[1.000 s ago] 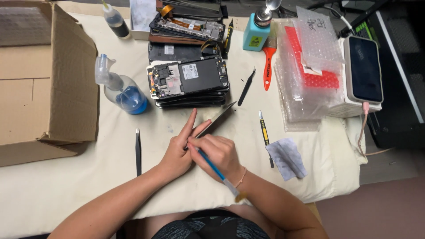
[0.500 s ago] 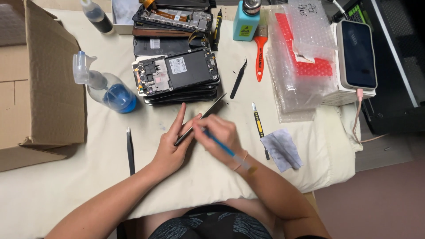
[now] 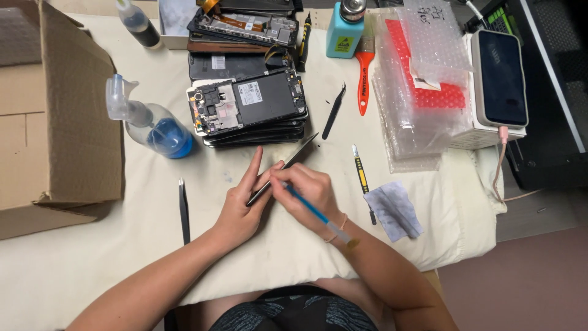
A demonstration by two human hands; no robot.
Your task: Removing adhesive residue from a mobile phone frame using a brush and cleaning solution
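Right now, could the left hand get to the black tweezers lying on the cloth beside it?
Probably yes. The black tweezers lie in the open beside the left hand, with only bare cloth between them. But that hand is holding a thin phone panel and would need to let go first.

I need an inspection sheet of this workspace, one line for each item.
Surface: cream cloth-covered table.
Job's things: thin dark flat phone panel held on edge; blue-handled brush against it.
Clutter: stack of opened phones, blue-liquid spray bottle, black tweezers, bubble wrap, cardboard box.
Grippers: left hand steadies panel; right hand grips brush.
Cables: pink cable into phone.
Surroundings: nothing seen.
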